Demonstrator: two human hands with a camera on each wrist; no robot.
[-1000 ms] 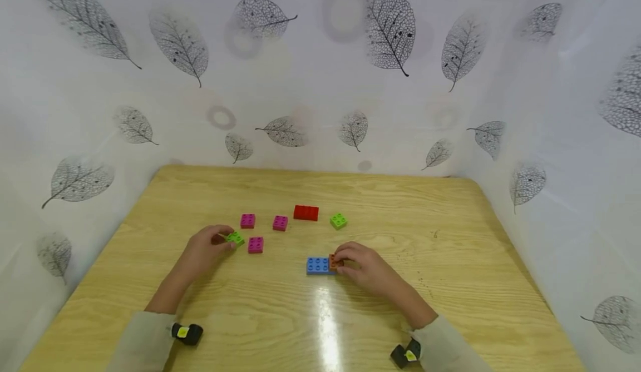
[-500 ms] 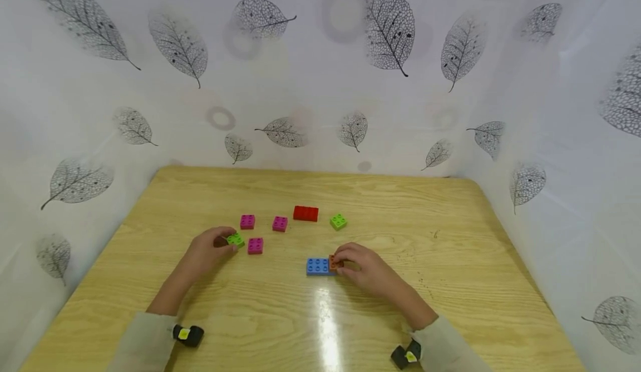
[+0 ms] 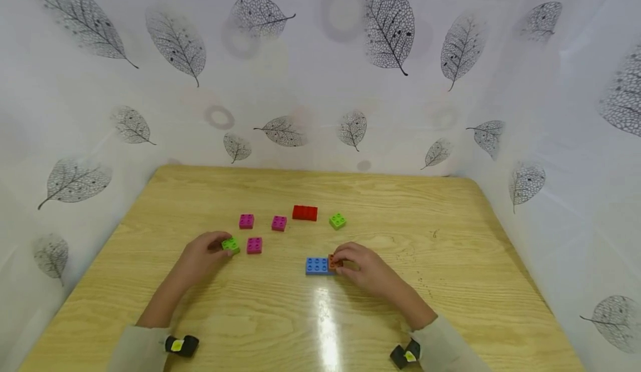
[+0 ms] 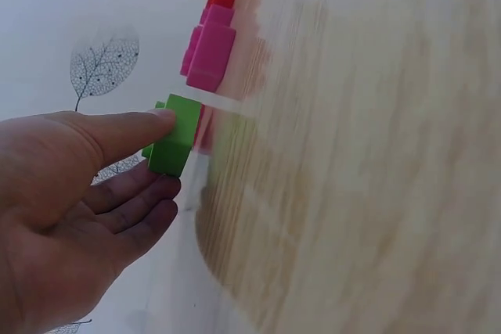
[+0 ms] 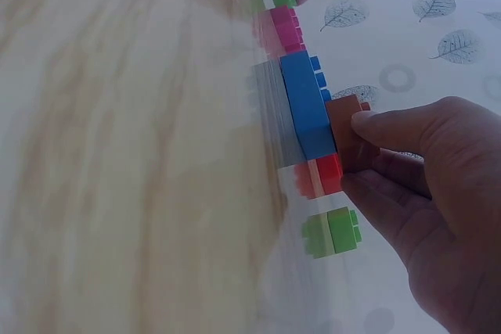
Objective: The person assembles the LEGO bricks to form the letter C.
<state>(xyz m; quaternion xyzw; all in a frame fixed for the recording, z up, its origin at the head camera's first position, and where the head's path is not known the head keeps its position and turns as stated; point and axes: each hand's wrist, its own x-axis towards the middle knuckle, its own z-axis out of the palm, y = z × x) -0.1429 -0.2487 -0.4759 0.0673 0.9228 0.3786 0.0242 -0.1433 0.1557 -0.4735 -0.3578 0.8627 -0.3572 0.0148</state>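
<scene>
My left hand point(image 3: 204, 256) pinches a small green toy brick point(image 4: 175, 135) between thumb and fingertips, left of the nearest pink brick point(image 3: 254, 245). In the left wrist view the thumb presses one face of it and fingers lie behind. Toward the middle of the table, my right hand point(image 3: 368, 267) grips an orange-brown brick point(image 5: 350, 132) by its sides. That brick sits on the right end of a long blue brick point(image 3: 317, 266), which lies flat on the table. Part of the orange-brown brick is hidden by the fingers in the head view.
Two more pink bricks point(image 3: 246, 221) lie farther back on the wooden table point(image 3: 400, 211). A red brick point(image 3: 305, 213) and a second green brick point(image 3: 338, 221) are behind the blue one. Leaf-patterned white sheeting point(image 3: 310, 83) encloses the back and sides.
My left hand has moved slightly left and toward me with the green brick, widening the gap to the nearest pink brick. The right hand keeps its hold on the orange-brown brick.
</scene>
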